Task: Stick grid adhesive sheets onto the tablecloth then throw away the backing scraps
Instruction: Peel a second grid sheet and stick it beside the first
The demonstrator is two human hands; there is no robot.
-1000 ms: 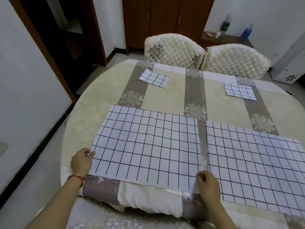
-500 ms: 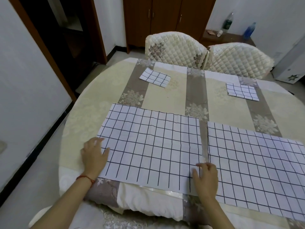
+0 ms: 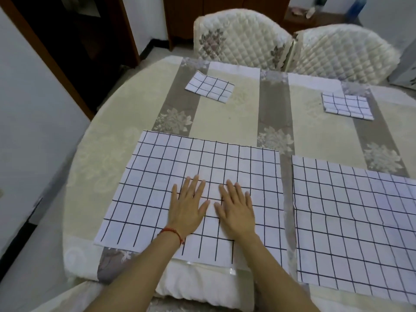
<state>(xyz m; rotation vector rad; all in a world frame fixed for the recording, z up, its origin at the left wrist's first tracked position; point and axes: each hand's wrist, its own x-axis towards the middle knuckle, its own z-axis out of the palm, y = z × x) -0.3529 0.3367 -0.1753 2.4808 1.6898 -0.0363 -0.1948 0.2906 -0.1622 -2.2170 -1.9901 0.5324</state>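
Both hands flat, fingers spread, gripping nothing: left hand (image 3: pixel 188 207) and right hand (image 3: pixel 236 210) side by side mid left grid sheet (image 3: pixel 157 176).

No readable text

The white black-lined grid adhesive sheets (image 3: pixel 202 167) carry only ruled squares; the blurred blue plastic bottle (image 3: pixel 353 6) at the far wall may bear a label, but nothing legible.

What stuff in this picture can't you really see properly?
All from the head view:
- Right grid sheet: its right side is cut off by the picture's edge.
- Left grid sheet: the part under the left hand and right hand is hidden.
- Bottles at the back: cut off by the top edge and blurry.
- Whether the sheets are fully stuck down: cannot tell.
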